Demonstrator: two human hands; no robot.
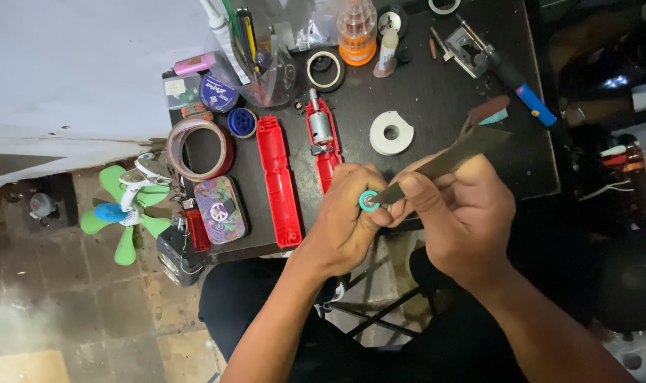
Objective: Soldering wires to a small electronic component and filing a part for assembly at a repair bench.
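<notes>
My left hand (348, 216) pinches a small teal ring-shaped part (369, 201) between thumb and fingers, just off the near edge of the dark table (436, 106). My right hand (461, 213) grips grey metal tweezers (447, 162), whose tip touches the centre of the teal part. Behind my hands lie a red plastic shell half (279, 181) and a second red shell half (323, 142) with a small silver motor in it.
Rolls of tape (199, 149), a white tape roll (391, 132), a patterned tin (221, 209), a soldering iron with blue handle (514, 78), a clear tool cup (259, 57) and an orange bit holder (356, 32) crowd the table. A green fan (128, 206) lies at the left.
</notes>
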